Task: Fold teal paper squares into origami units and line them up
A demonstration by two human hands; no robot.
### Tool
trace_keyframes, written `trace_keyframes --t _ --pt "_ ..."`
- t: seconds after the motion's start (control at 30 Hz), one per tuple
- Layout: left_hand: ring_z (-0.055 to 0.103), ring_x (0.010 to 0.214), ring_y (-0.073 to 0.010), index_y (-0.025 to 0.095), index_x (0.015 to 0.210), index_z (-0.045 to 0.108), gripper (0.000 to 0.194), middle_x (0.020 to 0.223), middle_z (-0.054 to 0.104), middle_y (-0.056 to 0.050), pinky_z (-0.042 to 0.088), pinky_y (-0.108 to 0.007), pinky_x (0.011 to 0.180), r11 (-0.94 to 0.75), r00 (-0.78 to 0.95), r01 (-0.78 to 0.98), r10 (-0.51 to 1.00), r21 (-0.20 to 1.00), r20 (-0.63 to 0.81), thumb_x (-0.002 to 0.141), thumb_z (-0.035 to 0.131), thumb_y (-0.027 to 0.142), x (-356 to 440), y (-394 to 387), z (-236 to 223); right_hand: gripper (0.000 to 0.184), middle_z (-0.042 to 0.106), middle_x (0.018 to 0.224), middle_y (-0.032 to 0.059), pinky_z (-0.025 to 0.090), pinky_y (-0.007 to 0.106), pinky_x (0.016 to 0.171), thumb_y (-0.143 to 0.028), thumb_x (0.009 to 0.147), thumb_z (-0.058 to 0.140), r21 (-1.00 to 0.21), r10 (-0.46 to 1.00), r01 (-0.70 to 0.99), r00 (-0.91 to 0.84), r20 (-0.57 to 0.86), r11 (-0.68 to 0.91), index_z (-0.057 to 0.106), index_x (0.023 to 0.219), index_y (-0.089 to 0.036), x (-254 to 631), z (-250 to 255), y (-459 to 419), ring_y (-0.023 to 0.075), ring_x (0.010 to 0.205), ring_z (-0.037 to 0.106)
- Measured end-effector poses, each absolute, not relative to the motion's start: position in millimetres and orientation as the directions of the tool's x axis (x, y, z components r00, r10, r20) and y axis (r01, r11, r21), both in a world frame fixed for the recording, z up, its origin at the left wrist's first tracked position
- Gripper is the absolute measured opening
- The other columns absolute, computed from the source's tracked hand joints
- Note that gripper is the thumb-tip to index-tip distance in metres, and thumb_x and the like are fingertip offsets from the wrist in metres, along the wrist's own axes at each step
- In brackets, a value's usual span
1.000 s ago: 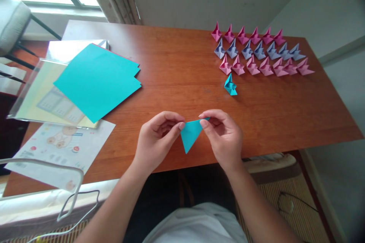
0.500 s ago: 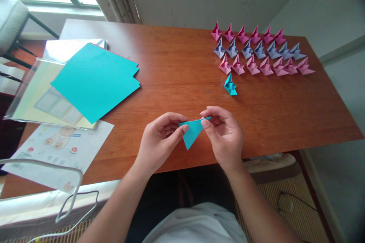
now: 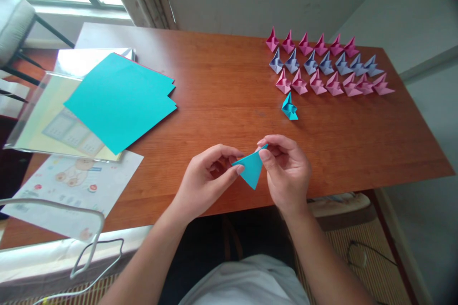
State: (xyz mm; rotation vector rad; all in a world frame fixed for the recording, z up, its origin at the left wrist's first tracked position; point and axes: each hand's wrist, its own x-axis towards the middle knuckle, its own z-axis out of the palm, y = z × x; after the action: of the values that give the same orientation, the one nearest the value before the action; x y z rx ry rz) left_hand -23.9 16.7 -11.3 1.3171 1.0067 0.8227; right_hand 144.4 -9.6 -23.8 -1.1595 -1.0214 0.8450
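A small folded triangle of turquoise paper (image 3: 252, 169) is held up over the table's near edge, its point downward. My left hand (image 3: 209, 178) pinches its left corner between thumb and fingers. At the upper right corner, my right hand (image 3: 288, 171) grips the same piece, thumb in front and fingers behind. Beyond my right hand a finished turquoise folded paper figure (image 3: 289, 107) rests on the wood. Behind it stand rows of similar figures: light pink (image 3: 317, 83), lavender (image 3: 310, 63) and dark pink (image 3: 305, 45).
Turquoise paper sheets (image 3: 119, 105) lie stacked at the left on a clear plastic packet (image 3: 26, 124). A white printed sheet (image 3: 118, 186) lies nearer me. A white bent tube (image 3: 64, 206) and a cable cross the lower left. The wooden table (image 3: 214, 90) meets a wall behind.
The turquoise triangle has shifted slightly right and tilted, its right corner now higher than its left. Both hands moved a little to the right with it, still holding it.
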Motion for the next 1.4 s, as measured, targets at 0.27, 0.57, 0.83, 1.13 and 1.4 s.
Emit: trace_keyframes --t 0.27,0.57,0.83,1.13,1.4 --pt "0.065 0.065 -0.0123 0.016 0.088 0.070 0.017 0.073 0.069 -0.001 0.053 -0.020 0.057 0.204 0.290 -0.067 0.941 0.977 -0.177 0.086 0.078 0.031 -22.6 16.5 -8.7 0.017 0.073 0.097 0.0024 0.057 0.028 0.074 -0.039 0.097 0.064 -0.986 0.980 0.157 0.180 0.089 0.060 0.069 0.107 -0.026 147.4 -25.0 -13.4 0.0167 0.087 0.070" --pt "0.066 0.057 -0.0118 0.015 0.087 0.068 0.024 0.067 0.069 -0.001 0.053 -0.019 0.051 0.211 0.309 0.006 0.929 0.977 -0.202 0.089 0.074 0.039 -19.3 16.7 -8.1 0.020 0.066 0.070 -0.0020 0.046 0.026 0.060 -0.033 0.098 0.062 -0.881 0.973 0.458 0.122 0.197 0.121 0.069 0.082 -0.022 146.8 -20.9 -12.9 0.0118 0.061 0.058" --pt "0.065 0.055 -0.0111 0.016 0.083 0.068 0.025 0.064 0.069 -0.001 0.050 -0.018 0.049 0.159 0.244 0.033 0.956 0.987 -0.163 0.091 0.072 0.039 -19.1 13.4 -11.3 0.027 0.064 0.063 -0.0020 0.043 0.025 0.055 -0.038 0.099 0.060 -0.882 0.983 0.468 0.128 0.133 0.059 0.068 0.080 -0.021 142.6 -22.5 -15.4 0.0118 0.056 0.057" --pt "0.065 0.055 -0.0123 0.016 0.082 0.068 0.027 0.064 0.070 -0.002 0.050 -0.019 0.049 0.157 0.245 0.034 0.956 0.987 -0.161 0.090 0.073 0.041 -18.2 13.3 -10.5 0.029 0.057 0.053 -0.0055 0.040 0.023 0.051 -0.040 0.099 0.061 -0.902 0.989 0.430 0.108 0.106 0.049 0.065 0.077 -0.021 145.8 -20.8 -16.8 0.0097 0.048 0.054" --pt "0.065 0.056 -0.0122 0.016 0.082 0.068 0.026 0.065 0.069 -0.002 0.050 -0.019 0.051 0.136 0.261 0.060 0.954 0.989 -0.147 0.091 0.070 0.040 -18.8 13.1 -13.6 0.032 0.054 0.055 -0.0055 0.037 0.024 0.051 -0.043 0.098 0.061 -0.887 0.995 0.460 0.059 0.080 0.044 0.064 0.075 -0.021 152.2 -19.8 -11.4 0.0090 0.049 0.049"
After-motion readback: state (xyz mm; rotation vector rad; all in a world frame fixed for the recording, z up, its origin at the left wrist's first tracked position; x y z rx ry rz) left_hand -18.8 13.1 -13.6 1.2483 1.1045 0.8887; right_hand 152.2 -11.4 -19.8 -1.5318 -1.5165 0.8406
